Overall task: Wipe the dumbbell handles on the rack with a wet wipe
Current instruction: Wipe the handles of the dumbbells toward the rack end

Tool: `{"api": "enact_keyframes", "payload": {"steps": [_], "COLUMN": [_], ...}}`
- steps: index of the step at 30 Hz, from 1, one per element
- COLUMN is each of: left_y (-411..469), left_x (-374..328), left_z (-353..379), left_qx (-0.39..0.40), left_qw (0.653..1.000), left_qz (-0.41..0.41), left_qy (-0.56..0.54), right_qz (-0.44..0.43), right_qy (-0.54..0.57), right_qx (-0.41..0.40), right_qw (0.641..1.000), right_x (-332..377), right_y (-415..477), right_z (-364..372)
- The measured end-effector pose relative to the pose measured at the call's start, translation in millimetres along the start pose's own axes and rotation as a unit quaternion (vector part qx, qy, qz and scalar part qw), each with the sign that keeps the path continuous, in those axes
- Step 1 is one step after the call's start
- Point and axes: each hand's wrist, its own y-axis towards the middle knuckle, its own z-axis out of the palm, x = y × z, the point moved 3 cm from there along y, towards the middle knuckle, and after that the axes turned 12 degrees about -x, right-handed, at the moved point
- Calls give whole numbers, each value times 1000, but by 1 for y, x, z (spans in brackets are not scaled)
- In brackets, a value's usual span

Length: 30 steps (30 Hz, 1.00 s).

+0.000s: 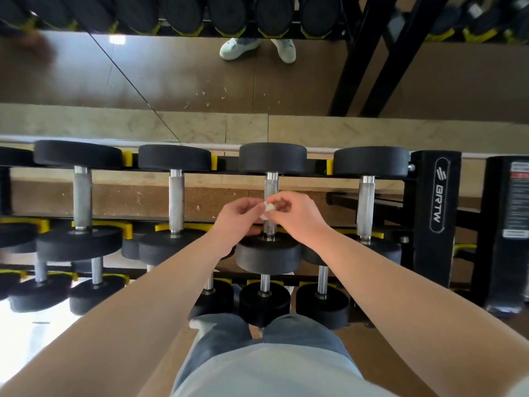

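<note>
On my feed the black rack upright [435, 196] at three o'clock reads "BRTW"; the sticker [519, 202] on the panel beyond it is too blurred to read. My left hand [237, 217] and right hand [297, 216] meet at centre, both pinching the small white wet wipe [268, 207]. It sits over the knurled handle [271, 184] of the dumbbell [267, 259] on the top tier, second from the upright, and I cannot tell if they touch.

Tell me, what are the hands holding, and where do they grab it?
A small bunched-up white wet wipe. The left hand and the right hand both pinch it with fingertips, one from each side, over a dumbbell handle.
</note>
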Motion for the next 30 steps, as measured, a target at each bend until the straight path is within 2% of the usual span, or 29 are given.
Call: {"api": "enact_keyframes", "payload": {"steps": [2, 4, 10, 14, 16, 19, 21, 23, 26, 28, 30], "left_y": [-1, 1, 19, 13, 9, 1, -1, 1, 3, 9, 15], "left_x": [-5, -12, -36, -27, -14, -2, -1, 4, 2, -13, -24], "left_z": [-1, -1, 8, 9, 6, 4, 2, 0, 2, 12, 20], "left_qx": [-2, -14, -82, -78, -39, 23, 22, -4, -93, -134, -133], "left_qw": [999, 998, 993, 968, 956, 932, 922, 935, 976, 981, 983], "left_qz": [-7, 0, 76, 133, 125, 110, 124, 117, 76, 70, 62], "left_qy": [-52, -57, 33, 196, 261, 343, 367, 334, 181, 120, 106], "right_qz": [12, 23, 102, 113, 113, 118, 119, 124, 126, 131, 132], "right_qy": [64, 77, 89, 25, -11, -43, -50, -46, -42, -48, -54], "right_qx": [8, 7, -127, -57, -23, -12, -15, -19, -34, -44, -43], "right_qw": [998, 997, 983, 992, 993, 992, 992, 991, 991, 989, 989], "right_x": [3, 2, -9, -19, -23, -26, -26, -26, -26, -26, -26], "right_y": [1, 2, 2, -7, -13, -19, -21, -23, -24, -25, -25], "right_z": [4, 4, -11, -5, -1, 4, 9, 14, 20, 21, 22]}}
